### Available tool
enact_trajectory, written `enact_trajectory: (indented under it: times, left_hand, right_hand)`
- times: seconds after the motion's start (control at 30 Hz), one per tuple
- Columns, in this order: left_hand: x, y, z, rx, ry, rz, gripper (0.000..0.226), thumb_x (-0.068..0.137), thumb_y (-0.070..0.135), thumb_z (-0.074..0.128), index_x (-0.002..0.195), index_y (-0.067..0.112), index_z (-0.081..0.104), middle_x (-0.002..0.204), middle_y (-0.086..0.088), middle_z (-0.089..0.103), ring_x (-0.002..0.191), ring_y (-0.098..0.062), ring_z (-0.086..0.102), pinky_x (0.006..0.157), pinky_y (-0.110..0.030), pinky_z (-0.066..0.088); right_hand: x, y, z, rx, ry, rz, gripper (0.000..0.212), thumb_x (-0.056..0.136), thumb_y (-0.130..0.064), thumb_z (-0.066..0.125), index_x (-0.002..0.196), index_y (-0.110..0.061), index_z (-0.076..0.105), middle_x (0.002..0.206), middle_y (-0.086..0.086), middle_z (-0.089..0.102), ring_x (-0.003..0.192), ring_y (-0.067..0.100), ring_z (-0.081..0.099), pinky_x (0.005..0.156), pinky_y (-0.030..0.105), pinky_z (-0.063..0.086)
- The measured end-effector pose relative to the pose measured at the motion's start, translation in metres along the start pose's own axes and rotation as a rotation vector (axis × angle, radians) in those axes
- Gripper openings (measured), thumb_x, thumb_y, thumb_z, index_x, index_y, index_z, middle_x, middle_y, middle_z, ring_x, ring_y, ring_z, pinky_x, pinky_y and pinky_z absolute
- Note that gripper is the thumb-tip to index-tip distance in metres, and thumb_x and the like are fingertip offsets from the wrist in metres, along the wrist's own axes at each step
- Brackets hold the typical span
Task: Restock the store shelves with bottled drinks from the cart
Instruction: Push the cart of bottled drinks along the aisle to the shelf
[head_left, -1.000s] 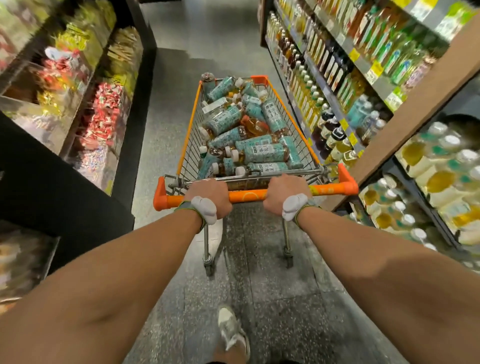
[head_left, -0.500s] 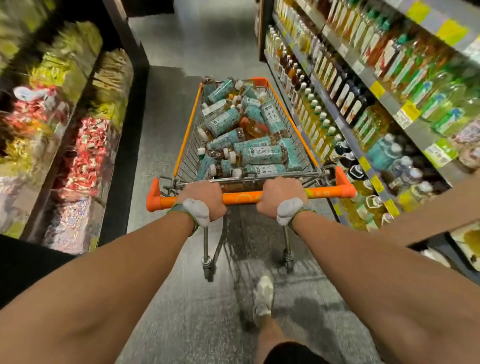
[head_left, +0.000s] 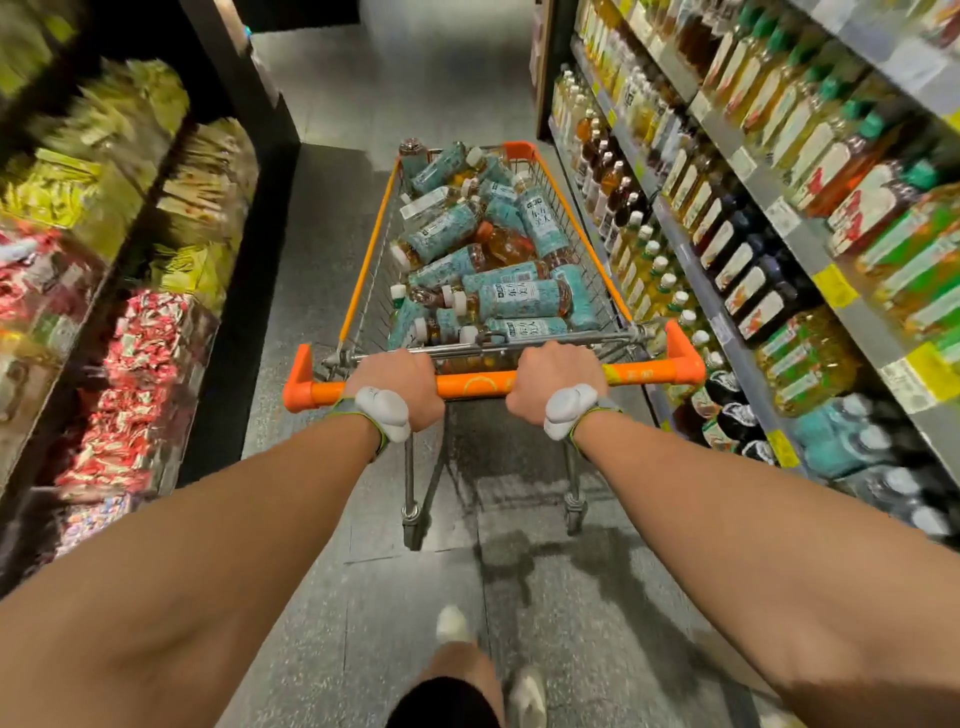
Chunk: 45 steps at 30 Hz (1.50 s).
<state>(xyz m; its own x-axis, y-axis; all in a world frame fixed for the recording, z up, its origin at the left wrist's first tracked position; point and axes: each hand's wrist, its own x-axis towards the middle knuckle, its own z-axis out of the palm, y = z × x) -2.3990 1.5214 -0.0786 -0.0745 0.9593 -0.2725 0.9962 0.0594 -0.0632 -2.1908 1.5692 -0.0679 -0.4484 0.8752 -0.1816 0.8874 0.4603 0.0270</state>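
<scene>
A wire shopping cart (head_left: 366, 270) with orange trim stands in the aisle ahead of me, piled with several teal-labelled tea bottles (head_left: 511, 299) lying on their sides. My left hand (head_left: 400, 382) grips the orange push handle (head_left: 478, 385) left of its middle. My right hand (head_left: 556, 379) grips the same handle right of its middle. Both wrists wear white bands. The drink shelves (head_left: 748, 244) on the right hold rows of upright bottles, close beside the cart's right side.
Dark shelving (head_left: 130, 322) with red and yellow snack packets lines the left side of the aisle. Grey speckled floor (head_left: 322, 218) runs ahead between the two shelf rows. My feet in light shoes (head_left: 452, 623) show below the cart.
The cart has rolled forward along the aisle with both hands still on the handle. The drink shelves on the right have slid past, and the wooden shelf end has left the view.
</scene>
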Motion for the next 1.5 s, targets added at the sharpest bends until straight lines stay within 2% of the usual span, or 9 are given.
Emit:
enact_trajectory:
  times: [0.13, 0.47, 0.77, 1.07, 1.2, 1.27, 1.37, 1.43, 1.5]
  left_hand:
    - [0.076, -0.012, -0.023, 0.009, -0.009, 0.001, 0.017, 0.078, 0.037, 0.056, 0.069, 0.023, 0.053, 0.063, -0.002, 0.057, 0.051, -0.022, 0.054, 0.046, -0.024, 0.035]
    - [0.264, -0.052, -0.084, -0.002, 0.005, -0.031, 0.017, 0.079, 0.031, 0.059, 0.068, 0.019, 0.055, 0.064, -0.004, 0.057, 0.051, -0.023, 0.053, 0.046, -0.026, 0.037]
    - [0.342, -0.063, -0.096, 0.001, 0.023, -0.119, 0.016, 0.072, 0.036, 0.059, 0.069, 0.021, 0.062, 0.059, -0.002, 0.058, 0.046, -0.020, 0.053, 0.045, -0.022, 0.037]
    - [0.339, 0.032, -0.101, -0.091, -0.017, -0.269, 0.019, 0.078, 0.035, 0.057, 0.066, 0.020, 0.054, 0.061, -0.004, 0.056, 0.048, -0.023, 0.053, 0.045, -0.023, 0.037]
    - [0.342, 0.109, -0.106, -0.209, -0.026, -0.258, 0.029, 0.084, 0.030, 0.058, 0.058, 0.020, 0.048, 0.050, -0.001, 0.046, 0.042, -0.021, 0.038, 0.044, -0.022, 0.030]
    - [0.344, 0.135, -0.107, -0.252, -0.062, -0.246, 0.035, 0.087, 0.030, 0.059, 0.056, 0.022, 0.043, 0.049, -0.001, 0.041, 0.043, -0.021, 0.033, 0.044, -0.024, 0.027]
    - [0.352, 0.184, -0.112, -0.329, -0.097, -0.240, 0.035, 0.090, 0.031, 0.057, 0.059, 0.021, 0.042, 0.051, 0.000, 0.042, 0.043, -0.020, 0.033, 0.045, -0.024, 0.025]
    - [0.359, 0.216, -0.117, -0.391, -0.133, -0.251, 0.033, 0.091, 0.030, 0.056, 0.062, 0.020, 0.045, 0.053, 0.000, 0.046, 0.043, -0.019, 0.037, 0.045, -0.022, 0.026]
    - [0.365, 0.239, -0.120, -0.442, -0.170, -0.260, 0.033, 0.094, 0.028, 0.056, 0.064, 0.018, 0.045, 0.055, -0.001, 0.045, 0.044, -0.019, 0.036, 0.045, -0.023, 0.025]
  right_hand:
    - [0.078, 0.020, -0.016, 0.007, -0.015, 0.007, 0.027, 0.087, -0.040, 0.056, 0.068, -0.022, 0.056, 0.063, 0.001, 0.058, 0.054, 0.021, 0.055, 0.050, 0.027, 0.039]
    - [0.277, 0.058, -0.049, -0.007, 0.048, 0.041, 0.028, 0.088, -0.037, 0.056, 0.063, -0.023, 0.056, 0.057, 0.000, 0.056, 0.047, 0.020, 0.050, 0.045, 0.024, 0.034]
    - [0.357, 0.087, -0.056, 0.044, 0.109, -0.054, 0.029, 0.083, -0.033, 0.056, 0.056, -0.024, 0.050, 0.051, -0.001, 0.049, 0.045, 0.019, 0.046, 0.045, 0.023, 0.027]
    - [0.356, 0.179, -0.055, -0.012, 0.078, -0.213, 0.027, 0.082, -0.033, 0.054, 0.058, -0.022, 0.050, 0.055, -0.001, 0.048, 0.047, 0.020, 0.044, 0.046, 0.024, 0.026]
    - [0.349, 0.248, -0.059, -0.076, 0.026, -0.235, 0.025, 0.083, -0.034, 0.054, 0.060, -0.023, 0.054, 0.055, -0.001, 0.050, 0.047, 0.019, 0.044, 0.047, 0.025, 0.028]
    - [0.347, 0.267, -0.058, -0.091, 0.020, -0.215, 0.022, 0.081, -0.035, 0.055, 0.062, -0.023, 0.056, 0.059, -0.001, 0.053, 0.053, 0.020, 0.047, 0.056, 0.030, 0.035]
    - [0.340, 0.303, -0.052, -0.096, 0.049, -0.104, 0.021, 0.083, -0.037, 0.062, 0.091, -0.018, 0.066, 0.101, 0.007, 0.063, 0.098, 0.032, 0.055, 0.089, 0.046, 0.039]
    - [0.332, 0.327, -0.046, -0.067, 0.078, -0.014, 0.039, 0.079, -0.033, 0.069, 0.114, -0.016, 0.062, 0.123, 0.012, 0.055, 0.118, 0.036, 0.047, 0.104, 0.045, 0.033]
    - [0.325, 0.339, -0.044, -0.020, 0.091, 0.017, 0.050, 0.075, -0.026, 0.072, 0.120, -0.014, 0.055, 0.129, 0.013, 0.051, 0.124, 0.034, 0.043, 0.109, 0.043, 0.030]
